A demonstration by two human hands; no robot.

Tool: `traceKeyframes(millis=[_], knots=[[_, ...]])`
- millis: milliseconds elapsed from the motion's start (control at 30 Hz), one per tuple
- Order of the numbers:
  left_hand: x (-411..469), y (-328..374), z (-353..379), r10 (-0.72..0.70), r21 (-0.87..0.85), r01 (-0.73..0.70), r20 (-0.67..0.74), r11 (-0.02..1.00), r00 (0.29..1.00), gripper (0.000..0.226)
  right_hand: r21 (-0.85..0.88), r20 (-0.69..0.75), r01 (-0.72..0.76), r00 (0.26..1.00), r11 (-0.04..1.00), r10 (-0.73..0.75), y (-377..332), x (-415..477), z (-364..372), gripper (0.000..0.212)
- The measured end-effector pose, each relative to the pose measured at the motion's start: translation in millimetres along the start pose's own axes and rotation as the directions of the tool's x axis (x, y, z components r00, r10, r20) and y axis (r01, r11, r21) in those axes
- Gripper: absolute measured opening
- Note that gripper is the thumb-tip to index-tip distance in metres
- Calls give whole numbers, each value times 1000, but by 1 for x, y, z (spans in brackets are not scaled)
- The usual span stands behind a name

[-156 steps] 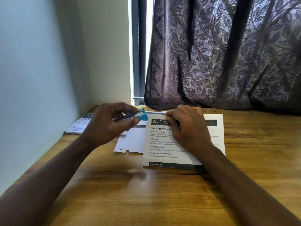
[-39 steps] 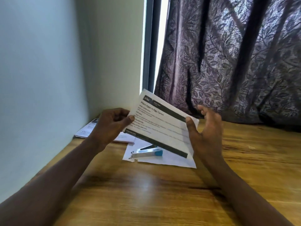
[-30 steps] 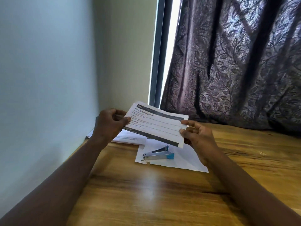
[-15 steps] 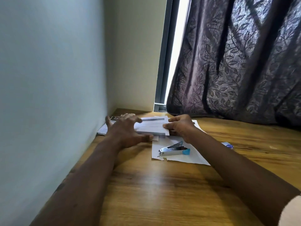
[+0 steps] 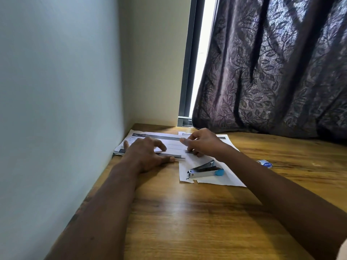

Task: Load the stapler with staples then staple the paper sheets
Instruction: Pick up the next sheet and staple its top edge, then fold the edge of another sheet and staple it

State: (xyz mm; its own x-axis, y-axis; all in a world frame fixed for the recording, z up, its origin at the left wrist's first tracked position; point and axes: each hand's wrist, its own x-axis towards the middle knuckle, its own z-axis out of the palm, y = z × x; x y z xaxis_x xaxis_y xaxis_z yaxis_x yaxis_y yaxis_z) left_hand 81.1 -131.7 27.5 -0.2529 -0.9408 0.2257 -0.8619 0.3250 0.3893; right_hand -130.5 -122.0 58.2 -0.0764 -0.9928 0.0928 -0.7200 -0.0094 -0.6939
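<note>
L hand (image 5: 148, 154) flat on papers (image 5: 169, 145); R hand (image 5: 202, 143) fingers curled, pressing same; stapler (image 5: 205, 170) beside

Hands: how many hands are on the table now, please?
2. The left hand presses on the printed sheets near the wall. The right hand rests on the same sheets, just behind the stapler.

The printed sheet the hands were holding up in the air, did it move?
Yes. The printed sheet has come down flat onto the wooden table, onto the papers near the wall, farther back than the stapler. Both hands now rest on it.
</note>
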Motion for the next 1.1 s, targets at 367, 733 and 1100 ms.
traceKeyframes(millis=[367,733,1100], knots=[[-2,21,11,167,60,-165,-41,985,985,88,-556,-321,-193,947,808,5,68,-27,-55,80],[-3,49,28,220,153,-249,184,956,958,59,-442,-397,-293,911,848,108,97,-32,-51,62],[-1,46,33,217,77,-226,111,971,970,40,-94,-563,273,778,957,-277,91,-42,-84,17]])
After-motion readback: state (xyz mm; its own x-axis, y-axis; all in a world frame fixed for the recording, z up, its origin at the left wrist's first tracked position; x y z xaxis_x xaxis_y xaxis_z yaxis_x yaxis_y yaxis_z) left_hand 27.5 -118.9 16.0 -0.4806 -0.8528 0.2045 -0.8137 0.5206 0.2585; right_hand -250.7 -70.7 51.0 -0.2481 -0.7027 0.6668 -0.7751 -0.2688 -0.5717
